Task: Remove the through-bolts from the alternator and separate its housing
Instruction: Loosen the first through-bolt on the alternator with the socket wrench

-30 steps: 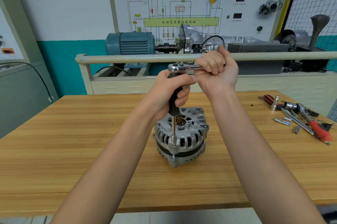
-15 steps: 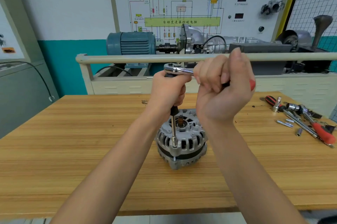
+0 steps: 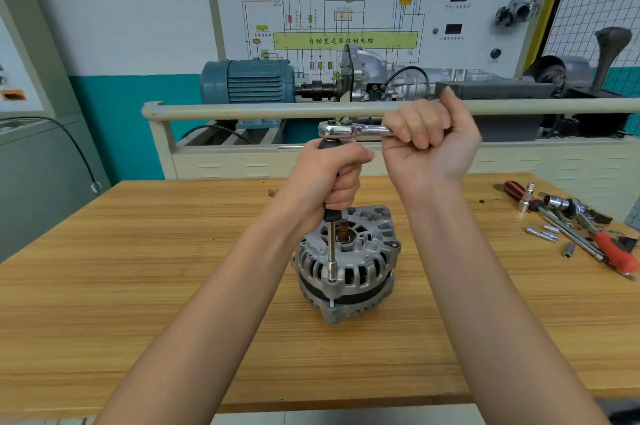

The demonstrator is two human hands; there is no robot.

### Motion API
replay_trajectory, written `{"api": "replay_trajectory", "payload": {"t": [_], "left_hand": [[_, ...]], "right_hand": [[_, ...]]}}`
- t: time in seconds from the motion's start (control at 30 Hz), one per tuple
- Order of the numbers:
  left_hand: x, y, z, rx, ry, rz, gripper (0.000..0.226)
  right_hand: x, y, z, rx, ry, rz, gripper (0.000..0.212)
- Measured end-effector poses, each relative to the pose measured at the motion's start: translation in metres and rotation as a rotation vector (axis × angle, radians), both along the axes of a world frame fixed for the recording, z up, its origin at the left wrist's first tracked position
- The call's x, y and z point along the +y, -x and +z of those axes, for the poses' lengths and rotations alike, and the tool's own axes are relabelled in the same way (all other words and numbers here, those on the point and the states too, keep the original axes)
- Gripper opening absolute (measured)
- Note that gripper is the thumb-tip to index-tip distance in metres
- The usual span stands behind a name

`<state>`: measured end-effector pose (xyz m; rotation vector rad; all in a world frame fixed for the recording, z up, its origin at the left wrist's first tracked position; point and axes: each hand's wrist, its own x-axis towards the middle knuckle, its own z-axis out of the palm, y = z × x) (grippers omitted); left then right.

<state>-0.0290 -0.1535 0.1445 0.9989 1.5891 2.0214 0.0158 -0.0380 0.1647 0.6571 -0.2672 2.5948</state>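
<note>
A grey alternator stands upright on the wooden bench, shaft end up. A long socket extension rises from a through-bolt on its front rim. My left hand grips the black handle of that extension just above the housing. On top sits a chrome ratchet, its handle pointing right. My right hand grips the ratchet handle, fingers curled round it and palm toward me.
Loose bolts, sockets, an extension bar and a red-handled tool lie at the bench's right edge. Behind the bench runs a pale rail in front of a blue motor and a gearbox training rig with a wiring board.
My right hand has swung the ratchet handle round from near me to pointing right. The left hand stays on the extension handle; the alternator has not moved.
</note>
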Motion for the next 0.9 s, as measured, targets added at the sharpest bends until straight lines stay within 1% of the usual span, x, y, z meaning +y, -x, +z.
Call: {"api": "replay_trajectory", "payload": {"t": [0.07,0.13,0.2,0.23,0.27,0.3,0.33,0.37,0.43,0.5,0.57,0.6,0.63,0.7,0.77,0.83,0.9], "left_hand": [[0.005,-0.003,-0.002,-0.001,-0.018,0.136,0.054],[0.009,-0.006,-0.003,-0.002,-0.032,0.246,0.049],[0.011,-0.008,-0.003,-0.001,-0.040,0.301,0.044],[0.011,-0.009,-0.003,0.001,-0.042,0.313,0.043],[0.011,-0.009,-0.003,0.004,-0.045,0.318,0.042],[0.010,-0.009,-0.003,0.006,-0.048,0.313,0.043],[0.008,-0.008,-0.003,0.006,-0.053,0.296,0.045],[0.006,-0.007,-0.003,0.009,-0.058,0.263,0.047],[-0.001,-0.003,-0.003,0.029,-0.061,0.162,0.048],[-0.008,0.000,-0.001,0.058,-0.045,0.030,0.044],[-0.010,0.002,0.001,0.070,0.001,-0.104,0.037],[-0.010,0.001,0.002,0.066,0.027,-0.156,0.036],[-0.008,0.001,0.003,0.055,0.044,-0.191,0.037],[-0.006,0.001,0.003,0.011,0.052,-0.207,0.044],[-0.005,0.002,0.003,-0.040,0.040,-0.149,0.051],[-0.002,0.000,0.002,-0.058,0.021,-0.018,0.055],[0.002,-0.005,0.000,-0.042,0.001,0.132,0.054]], "right_hand": [[-0.011,-0.013,-0.003,0.050,-0.115,-0.204,0.053],[-0.027,-0.024,-0.007,0.161,-0.240,-0.437,0.049],[-0.044,-0.029,-0.010,0.263,-0.339,-0.678,0.035],[-0.050,-0.030,-0.011,0.292,-0.379,-0.764,0.029],[-0.052,-0.029,-0.011,0.308,-0.399,-0.802,0.027],[-0.051,-0.028,-0.010,0.314,-0.400,-0.781,0.028],[-0.047,-0.026,-0.008,0.315,-0.386,-0.704,0.032],[-0.040,-0.024,-0.005,0.300,-0.366,-0.590,0.039],[-0.023,-0.018,0.002,0.200,-0.320,-0.345,0.050],[-0.007,-0.007,0.007,0.081,-0.223,-0.078,0.052],[0.003,0.006,0.007,0.016,-0.073,0.177,0.057],[0.007,0.011,0.007,0.000,-0.011,0.257,0.059],[0.008,0.014,0.006,-0.007,0.027,0.292,0.059],[0.007,0.014,0.006,-0.018,0.044,0.246,0.057],[0.002,0.006,0.005,-0.024,0.019,0.103,0.058],[-0.008,-0.006,0.003,-0.001,-0.076,-0.103,0.058],[-0.025,-0.017,-0.001,0.096,-0.211,-0.362,0.054]]}}
